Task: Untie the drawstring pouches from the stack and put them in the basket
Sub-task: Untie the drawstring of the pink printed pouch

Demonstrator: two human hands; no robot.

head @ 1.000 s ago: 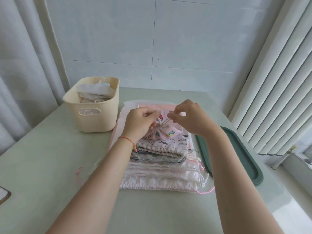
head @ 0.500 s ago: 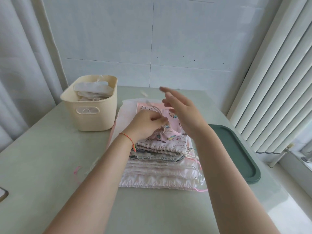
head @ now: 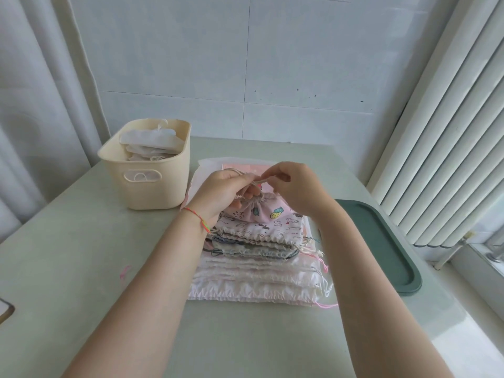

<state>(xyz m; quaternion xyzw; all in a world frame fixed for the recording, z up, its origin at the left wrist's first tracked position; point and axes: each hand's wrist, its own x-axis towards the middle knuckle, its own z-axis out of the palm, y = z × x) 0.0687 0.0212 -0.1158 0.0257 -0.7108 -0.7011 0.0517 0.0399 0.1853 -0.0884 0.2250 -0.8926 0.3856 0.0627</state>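
Mid-untying: left hand gripping the gathered neck of the pink printed pouch atop the stack at counter centre, right hand pinching its drawstring. Next, probably: loosen, then drop into the basket near the far-left corner.

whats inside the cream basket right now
The basket holds a few white pouches with loose cord. Its wall hides whatever lies lower down.

Printed cotton-like cloth pouch, matt cream plastic basket, smooth pale tabletop, matt green tray, perhaps plastic
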